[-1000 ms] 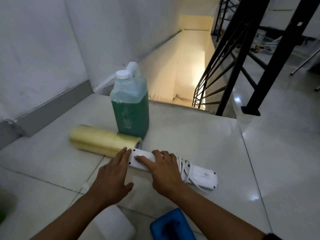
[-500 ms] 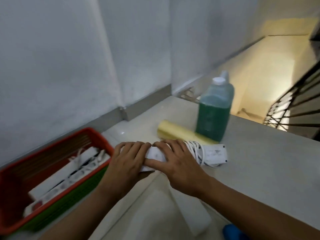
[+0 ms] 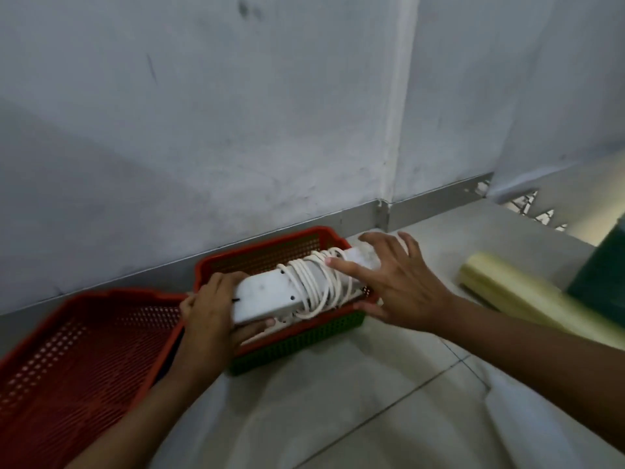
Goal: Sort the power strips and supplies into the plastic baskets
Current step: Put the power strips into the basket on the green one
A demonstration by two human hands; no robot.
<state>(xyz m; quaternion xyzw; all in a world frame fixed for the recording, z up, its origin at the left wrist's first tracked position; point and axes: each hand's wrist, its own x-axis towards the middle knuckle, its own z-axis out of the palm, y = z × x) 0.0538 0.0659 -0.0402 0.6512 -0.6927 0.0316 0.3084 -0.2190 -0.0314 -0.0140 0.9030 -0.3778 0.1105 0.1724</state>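
A white power strip point(image 3: 270, 292) with its white cord point(image 3: 318, 282) wound around it hovers over a red basket point(image 3: 257, 252) that is nested in a green basket point(image 3: 304, 340). My left hand point(image 3: 209, 309) grips the strip's near-left end. My right hand point(image 3: 399, 282) holds its far-right end, fingers spread over it. More white strips lie under it in the red basket, mostly hidden. A second red basket point(image 3: 67, 367) sits to the left with nothing visible in it.
A roll of yellowish tape point(image 3: 514, 299) lies on the tiled floor at the right, beside the dark green jug point(image 3: 602, 275) at the frame edge. The grey wall and metal skirting point(image 3: 304, 228) run right behind the baskets. A stairwell opening shows at the far right.
Both hands have lifted the wrapped power strip off the floor and carried it left, over the red basket. My view has swung left toward the baskets and wall.
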